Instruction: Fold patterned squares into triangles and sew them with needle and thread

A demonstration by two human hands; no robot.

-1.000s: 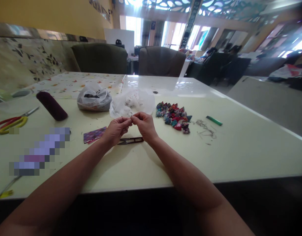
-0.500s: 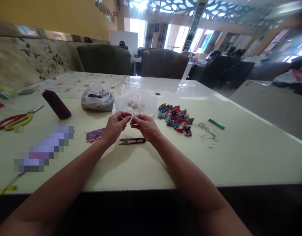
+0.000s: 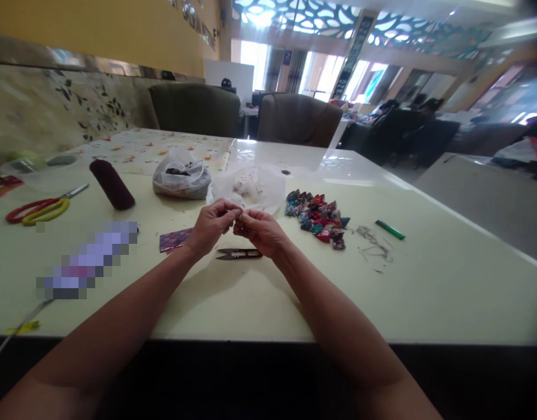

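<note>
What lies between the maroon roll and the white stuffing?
In the head view, a translucent plastic bag lies between the maroon roll and the white stuffing.

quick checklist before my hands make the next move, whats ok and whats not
1. Left hand and right hand brought together: ok, fingertips meet above the table.
2. Item between the fingertips identified: cannot tell, too small and mostly covered.
3. Thread snips near at hand: ok, lying beside the right hand, blades apart.
4. Patterned fabric fully in view: not ok, the left arm partly covers it.
5. Colourful fabric pieces away from the hands: ok, grouped to the right.
6. Loose threads tidied: not ok, strewn near the green object.
</note>
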